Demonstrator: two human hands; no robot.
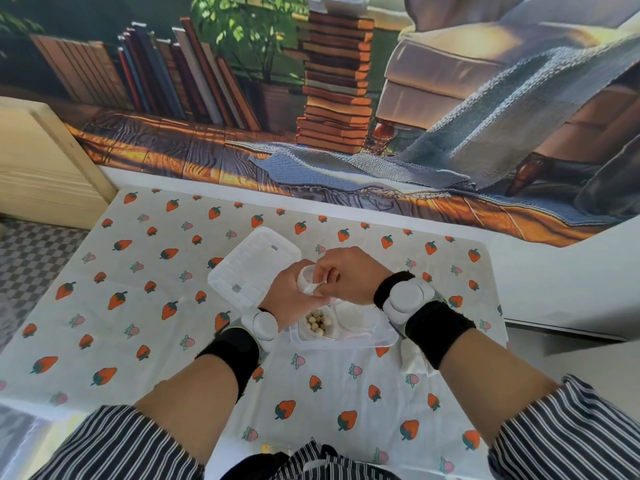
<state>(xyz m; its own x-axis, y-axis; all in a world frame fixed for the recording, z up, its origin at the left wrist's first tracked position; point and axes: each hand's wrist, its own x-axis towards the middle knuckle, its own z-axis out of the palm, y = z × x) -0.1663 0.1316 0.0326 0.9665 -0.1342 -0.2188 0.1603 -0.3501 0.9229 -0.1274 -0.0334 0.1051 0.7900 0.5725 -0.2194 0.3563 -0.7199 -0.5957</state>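
Note:
My left hand (285, 301) grips a small white cup (306, 277) above the table. My right hand (349, 275) pinches a bit of white tissue (317, 288) pressed into that cup's mouth. Both hands hover over a clear plastic tray (386, 341) with compartments; one compartment holds several small cream-coloured balls (316, 322), another a white round piece (353, 317). The tray's far part is hidden behind my hands.
A clear plastic lid (251, 268) lies to the left of the hands on the strawberry-print tablecloth (138, 306). A folded white tissue (412, 358) sits under my right wrist. A wooden box (38, 164) stands at the far left, a printed backdrop (311, 116) behind.

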